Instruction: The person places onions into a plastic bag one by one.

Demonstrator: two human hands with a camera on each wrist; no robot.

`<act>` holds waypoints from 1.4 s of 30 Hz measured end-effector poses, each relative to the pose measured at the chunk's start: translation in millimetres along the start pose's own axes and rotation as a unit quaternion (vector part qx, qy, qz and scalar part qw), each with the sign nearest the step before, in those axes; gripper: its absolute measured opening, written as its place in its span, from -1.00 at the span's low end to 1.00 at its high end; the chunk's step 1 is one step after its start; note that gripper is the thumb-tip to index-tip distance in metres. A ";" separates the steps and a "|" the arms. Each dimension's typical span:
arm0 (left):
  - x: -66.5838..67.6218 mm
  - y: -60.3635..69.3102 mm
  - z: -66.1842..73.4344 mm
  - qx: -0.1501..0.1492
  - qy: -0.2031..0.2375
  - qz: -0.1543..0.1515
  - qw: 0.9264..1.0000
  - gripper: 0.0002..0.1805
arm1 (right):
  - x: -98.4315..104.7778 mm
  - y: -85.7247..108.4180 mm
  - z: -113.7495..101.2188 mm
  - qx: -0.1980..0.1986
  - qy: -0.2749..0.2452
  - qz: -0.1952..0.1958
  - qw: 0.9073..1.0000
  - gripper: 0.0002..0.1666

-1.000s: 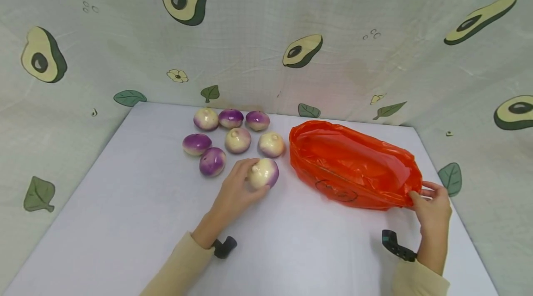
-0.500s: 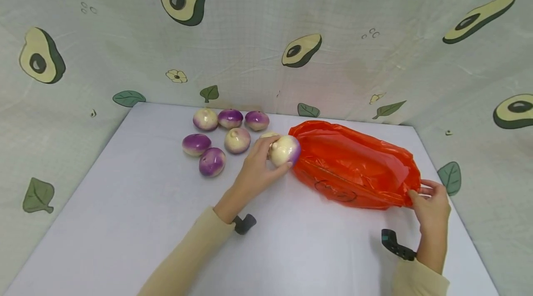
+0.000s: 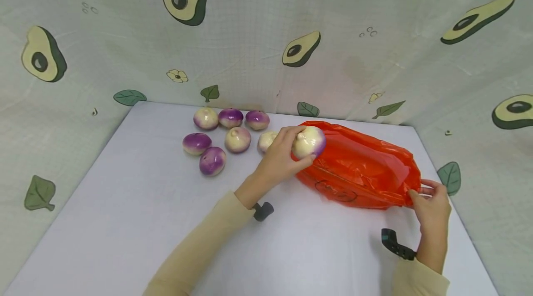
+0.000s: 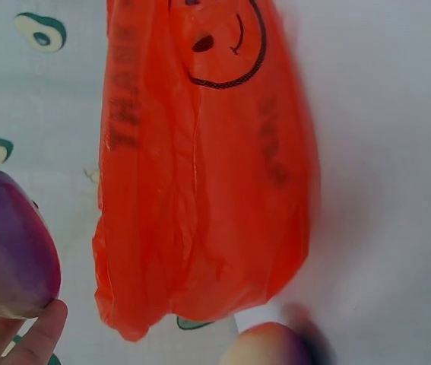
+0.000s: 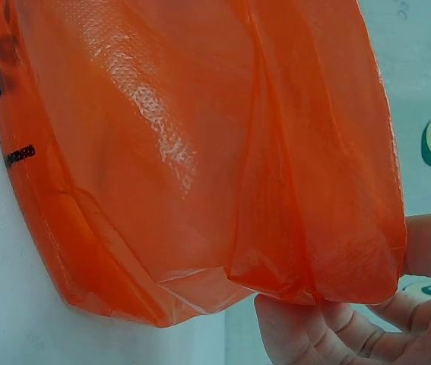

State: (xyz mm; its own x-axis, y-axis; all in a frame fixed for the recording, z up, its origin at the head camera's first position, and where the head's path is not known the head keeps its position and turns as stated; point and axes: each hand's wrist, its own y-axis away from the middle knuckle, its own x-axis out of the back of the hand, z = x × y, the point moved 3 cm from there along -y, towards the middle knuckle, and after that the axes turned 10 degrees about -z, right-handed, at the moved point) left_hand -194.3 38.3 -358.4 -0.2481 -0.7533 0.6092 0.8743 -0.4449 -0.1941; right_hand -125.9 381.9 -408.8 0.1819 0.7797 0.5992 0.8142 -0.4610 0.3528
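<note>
- Red plastic bag (image 3: 358, 171) on white table (image 3: 125, 203); mouth gaping, inner film glossy and creased; bottom hidden, contents cannot be told.
- Bag print: dark smiling face, part of "THANK" legible from the left wrist.
- Right hand (image 3: 433, 206) pinches the bag's rim at its far right end.
- Left hand (image 3: 279, 159) holds one turnip (image 3: 309, 141) between thumb and fingers, raised at the mouth's left end; left wrist view shows it apart from the film.
- Held turnip: round, shiny, cream near the nub, purple opposite.
- Seven loose turnips (image 3: 238, 140) left of bag, similar cream-purple.
</note>
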 end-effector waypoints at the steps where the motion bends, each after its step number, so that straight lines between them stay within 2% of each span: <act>1: -1.6 -2.3 1.1 0.000 -0.005 -0.004 1.000 -0.30 | -0.1 -0.2 0.5 0.000 -0.001 0.000 1.000 -0.29; 8: -12.2 -17.8 6.9 -0.004 -0.041 -0.037 0.998 -0.33 | -0.8 -0.3 5.0 -0.011 0.001 -0.001 1.000 -0.25; 12: -18.1 -25.5 5.8 0.004 -0.058 -0.063 0.996 -0.33 | -1.2 -0.2 5.5 -0.011 0.001 0.005 1.000 -0.25; 21: -29.9 -40.3 -3.8 0.037 -0.102 -0.136 0.985 -0.32 | 0.8 -1.5 4.7 -0.015 0.000 0.007 1.000 -0.26; 26: -39.5 -50.3 -10.8 0.061 -0.155 -0.177 0.970 -0.32 | 1.2 -1.6 4.4 -0.017 0.001 0.010 1.000 -0.25; 34: -55.9 -55.9 -18.3 0.110 -0.252 -0.244 0.930 -0.31 | 0.9 0.6 4.6 -0.016 0.004 0.015 1.000 -0.25; 38: -60.5 -54.2 -18.9 0.120 -0.264 -0.262 0.920 -0.33 | 0.3 1.4 3.6 -0.016 0.004 0.018 1.000 -0.26; 42: -62.0 -53.8 -18.3 0.121 -0.268 -0.266 0.918 -0.39 | 1.1 1.5 2.7 -0.015 0.005 0.016 1.000 -0.25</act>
State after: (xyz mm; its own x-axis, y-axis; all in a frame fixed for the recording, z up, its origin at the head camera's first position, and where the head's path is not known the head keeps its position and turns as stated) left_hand -233.6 100.1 -399.8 -0.4824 -0.0859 0.8717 0.7725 -0.5110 0.3771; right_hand -123.0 383.2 -409.5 0.2021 0.7597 0.6181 0.7915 -0.4984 0.3538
